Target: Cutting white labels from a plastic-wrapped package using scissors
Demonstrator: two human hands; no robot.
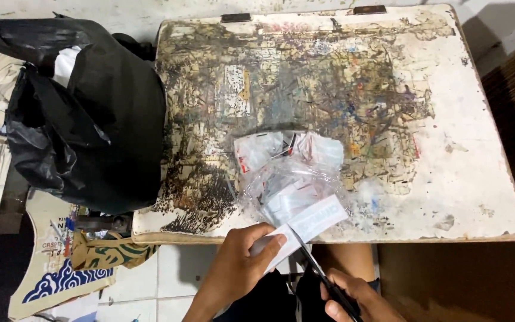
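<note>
At the near edge of the bench [478, 197], my left hand [239, 262] pinches the white paper strip [308, 225], long axis running up-right away from me, while my right hand [353, 298], gripping the scissors [320, 271], meets it crosswise from below.

There are two hands: the left hand [239, 262] and the right hand [359, 298], at the bottom centre. I count one pair of scissors [320, 271], one white paper strip [305, 226], one clear plastic bag [290, 173], one black plastic bag [84, 125] at the left, and one table [472, 179].
</note>
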